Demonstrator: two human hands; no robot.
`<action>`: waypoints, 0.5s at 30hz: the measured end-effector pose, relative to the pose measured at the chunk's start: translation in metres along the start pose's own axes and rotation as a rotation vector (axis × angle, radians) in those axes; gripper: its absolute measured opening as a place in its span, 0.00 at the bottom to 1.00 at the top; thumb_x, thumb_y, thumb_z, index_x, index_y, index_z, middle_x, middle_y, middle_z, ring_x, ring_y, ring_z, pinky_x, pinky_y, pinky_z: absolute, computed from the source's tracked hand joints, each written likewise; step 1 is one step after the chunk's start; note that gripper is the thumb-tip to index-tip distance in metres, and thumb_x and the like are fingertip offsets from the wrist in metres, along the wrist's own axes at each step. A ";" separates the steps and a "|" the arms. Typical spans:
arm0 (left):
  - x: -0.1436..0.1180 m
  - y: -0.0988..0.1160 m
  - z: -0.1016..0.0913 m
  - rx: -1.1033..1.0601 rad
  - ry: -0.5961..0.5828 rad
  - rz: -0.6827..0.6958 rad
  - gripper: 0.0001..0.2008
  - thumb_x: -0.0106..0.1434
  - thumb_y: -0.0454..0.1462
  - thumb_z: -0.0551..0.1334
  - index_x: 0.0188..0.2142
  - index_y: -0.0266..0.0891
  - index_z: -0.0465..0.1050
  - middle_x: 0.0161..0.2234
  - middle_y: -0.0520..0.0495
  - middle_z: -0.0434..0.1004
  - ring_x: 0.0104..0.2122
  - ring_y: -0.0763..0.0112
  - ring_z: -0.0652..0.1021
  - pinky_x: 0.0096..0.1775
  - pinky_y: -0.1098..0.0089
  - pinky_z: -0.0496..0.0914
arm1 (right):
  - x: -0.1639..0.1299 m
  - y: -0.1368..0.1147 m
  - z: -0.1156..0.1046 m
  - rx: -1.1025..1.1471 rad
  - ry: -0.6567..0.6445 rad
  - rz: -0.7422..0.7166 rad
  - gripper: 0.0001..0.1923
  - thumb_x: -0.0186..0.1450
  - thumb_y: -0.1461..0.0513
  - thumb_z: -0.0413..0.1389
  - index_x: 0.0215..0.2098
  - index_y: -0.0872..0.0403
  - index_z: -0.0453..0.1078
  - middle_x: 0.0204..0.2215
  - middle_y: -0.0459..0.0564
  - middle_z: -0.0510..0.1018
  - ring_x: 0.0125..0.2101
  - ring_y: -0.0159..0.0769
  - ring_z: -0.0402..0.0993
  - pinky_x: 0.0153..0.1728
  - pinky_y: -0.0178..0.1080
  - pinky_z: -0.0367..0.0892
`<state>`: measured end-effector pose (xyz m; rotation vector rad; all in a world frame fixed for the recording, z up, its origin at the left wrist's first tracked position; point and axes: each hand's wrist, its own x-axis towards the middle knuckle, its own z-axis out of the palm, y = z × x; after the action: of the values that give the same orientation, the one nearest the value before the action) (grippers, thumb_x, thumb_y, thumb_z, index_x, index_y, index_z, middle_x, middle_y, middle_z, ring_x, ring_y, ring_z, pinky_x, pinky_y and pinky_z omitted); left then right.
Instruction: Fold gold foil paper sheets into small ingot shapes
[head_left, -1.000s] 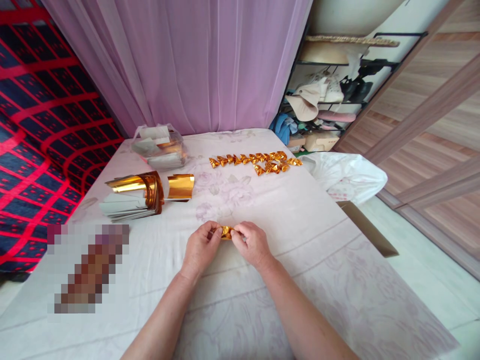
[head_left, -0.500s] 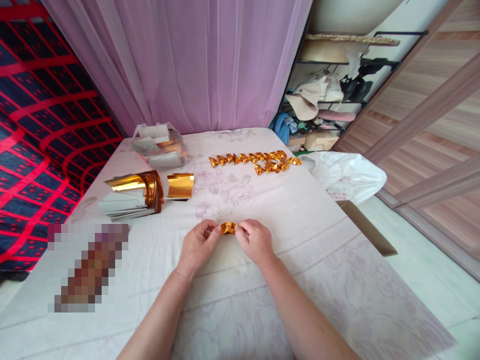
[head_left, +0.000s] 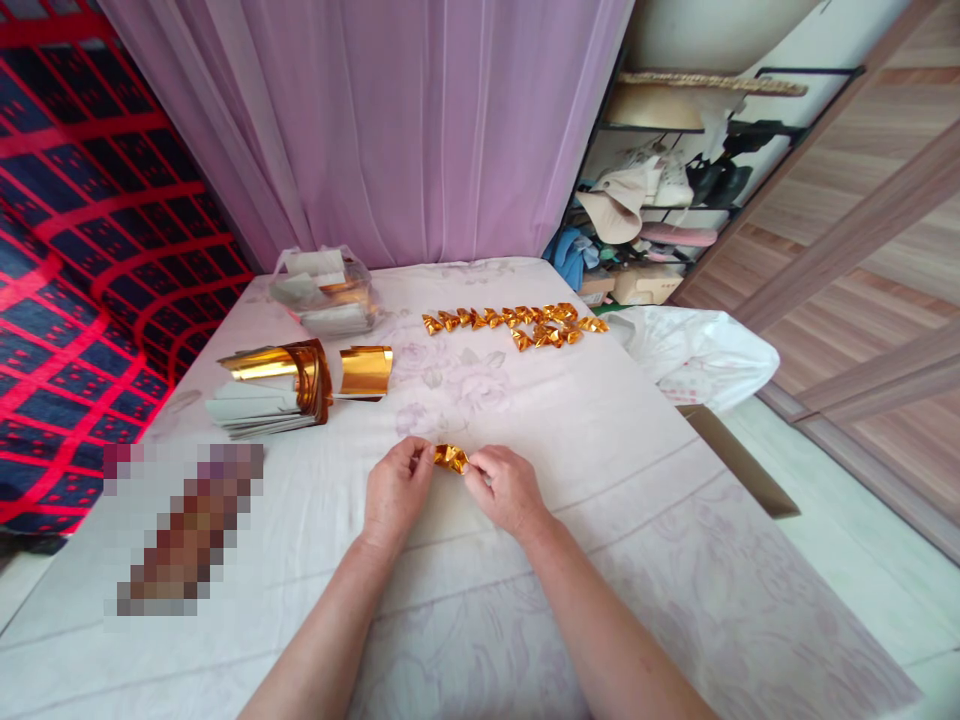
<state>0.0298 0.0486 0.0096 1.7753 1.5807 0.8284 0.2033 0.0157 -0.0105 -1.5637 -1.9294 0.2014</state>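
Well, the desk (head_left: 600, 440) under its pale flowered cloth carries the whole job. At its left lies a stack of gold sheets (head_left: 274, 385), with one curled sheet (head_left: 364, 371) just beside it and a clear bag of more sheets (head_left: 324, 293) behind; much looks left to fold. Along the far edge runs a row of folded gold pieces (head_left: 517, 322), so I judge a fair batch is already done. Near the front edge, both hands meet. The left hand (head_left: 395, 492) and right hand (head_left: 504, 488) each pinch an end of one small gold piece (head_left: 451, 458), fingers closed tight on it, held just above the cloth. It looks creased but not yet finished.
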 end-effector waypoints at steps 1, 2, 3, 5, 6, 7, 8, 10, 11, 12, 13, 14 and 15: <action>0.000 0.000 0.000 0.003 0.002 0.000 0.13 0.63 0.46 0.55 0.32 0.43 0.73 0.24 0.54 0.76 0.24 0.71 0.73 0.29 0.72 0.63 | 0.000 0.000 0.000 -0.003 0.003 0.006 0.11 0.63 0.66 0.52 0.22 0.52 0.67 0.22 0.44 0.74 0.27 0.32 0.68 0.30 0.34 0.55; -0.001 0.000 0.000 0.003 0.002 0.001 0.13 0.63 0.46 0.55 0.32 0.43 0.73 0.24 0.54 0.76 0.24 0.71 0.73 0.29 0.72 0.63 | 0.000 0.001 0.000 -0.005 0.007 0.013 0.11 0.63 0.66 0.52 0.23 0.52 0.67 0.22 0.45 0.74 0.27 0.32 0.69 0.31 0.34 0.55; 0.000 0.000 0.001 0.001 0.000 0.001 0.13 0.63 0.46 0.55 0.32 0.43 0.73 0.24 0.54 0.76 0.23 0.71 0.73 0.29 0.72 0.63 | 0.000 0.001 -0.001 -0.009 0.011 0.018 0.11 0.64 0.65 0.52 0.23 0.52 0.67 0.23 0.45 0.74 0.27 0.32 0.69 0.31 0.34 0.55; 0.000 -0.001 0.001 -0.005 -0.007 -0.001 0.13 0.63 0.46 0.55 0.32 0.42 0.73 0.23 0.54 0.75 0.23 0.71 0.73 0.29 0.73 0.63 | 0.000 0.001 -0.002 -0.006 0.011 0.027 0.11 0.64 0.64 0.52 0.23 0.52 0.68 0.23 0.45 0.74 0.27 0.32 0.69 0.30 0.34 0.55; 0.000 -0.001 0.001 -0.010 -0.010 -0.001 0.14 0.63 0.46 0.55 0.32 0.42 0.73 0.23 0.54 0.75 0.23 0.71 0.73 0.28 0.73 0.63 | 0.000 0.001 -0.003 0.003 0.006 0.036 0.11 0.64 0.64 0.52 0.23 0.52 0.68 0.22 0.45 0.74 0.27 0.32 0.68 0.30 0.33 0.55; 0.001 -0.002 0.001 -0.015 -0.012 -0.001 0.14 0.63 0.47 0.55 0.33 0.42 0.73 0.23 0.54 0.75 0.23 0.71 0.73 0.28 0.73 0.63 | 0.001 0.001 -0.004 0.013 -0.002 0.046 0.11 0.63 0.64 0.53 0.23 0.51 0.68 0.22 0.44 0.74 0.26 0.32 0.68 0.29 0.33 0.55; 0.001 -0.003 0.001 -0.023 -0.013 -0.001 0.14 0.63 0.47 0.55 0.33 0.42 0.74 0.24 0.54 0.76 0.23 0.71 0.73 0.28 0.73 0.63 | 0.001 0.001 -0.005 0.025 -0.010 0.058 0.11 0.63 0.63 0.53 0.22 0.51 0.68 0.21 0.44 0.74 0.26 0.31 0.68 0.29 0.33 0.55; 0.002 -0.004 0.001 -0.043 -0.014 0.000 0.14 0.62 0.47 0.55 0.34 0.43 0.74 0.25 0.54 0.76 0.23 0.71 0.74 0.28 0.73 0.63 | 0.001 0.000 -0.006 0.039 -0.018 0.082 0.11 0.62 0.64 0.53 0.21 0.51 0.67 0.20 0.43 0.73 0.24 0.30 0.67 0.27 0.32 0.55; 0.002 -0.005 0.001 -0.055 -0.013 -0.001 0.14 0.62 0.47 0.56 0.34 0.43 0.75 0.25 0.54 0.76 0.23 0.71 0.73 0.28 0.73 0.63 | 0.001 -0.001 -0.006 0.037 -0.014 0.094 0.12 0.62 0.64 0.53 0.20 0.51 0.67 0.20 0.42 0.73 0.23 0.29 0.67 0.26 0.32 0.54; 0.003 -0.007 0.001 -0.070 -0.010 -0.002 0.14 0.62 0.48 0.56 0.35 0.43 0.75 0.24 0.54 0.76 0.22 0.71 0.73 0.28 0.73 0.63 | 0.002 0.000 -0.006 0.029 -0.006 0.109 0.12 0.62 0.63 0.53 0.20 0.51 0.67 0.19 0.42 0.73 0.23 0.29 0.66 0.26 0.32 0.54; 0.004 -0.008 0.001 -0.085 -0.005 -0.003 0.15 0.62 0.48 0.56 0.35 0.42 0.75 0.23 0.54 0.75 0.22 0.72 0.72 0.27 0.73 0.63 | 0.002 0.000 -0.006 0.018 0.007 0.129 0.13 0.62 0.63 0.53 0.19 0.51 0.67 0.19 0.42 0.72 0.22 0.29 0.65 0.25 0.32 0.53; 0.005 -0.009 0.001 -0.103 0.005 -0.006 0.15 0.62 0.49 0.56 0.35 0.42 0.75 0.22 0.55 0.73 0.21 0.72 0.72 0.26 0.73 0.63 | 0.002 0.000 -0.005 0.004 0.021 0.151 0.13 0.62 0.63 0.52 0.19 0.52 0.67 0.18 0.42 0.72 0.21 0.28 0.65 0.25 0.32 0.53; 0.006 -0.010 0.001 -0.124 0.018 -0.007 0.16 0.62 0.50 0.55 0.34 0.42 0.74 0.21 0.55 0.72 0.21 0.72 0.71 0.26 0.73 0.63 | 0.002 0.001 -0.004 -0.013 0.039 0.175 0.14 0.62 0.63 0.52 0.19 0.52 0.67 0.18 0.42 0.72 0.20 0.28 0.64 0.25 0.33 0.53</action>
<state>0.0244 0.0552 0.0013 1.6783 1.5126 0.9207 0.2065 0.0169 -0.0067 -1.7331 -1.7685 0.2309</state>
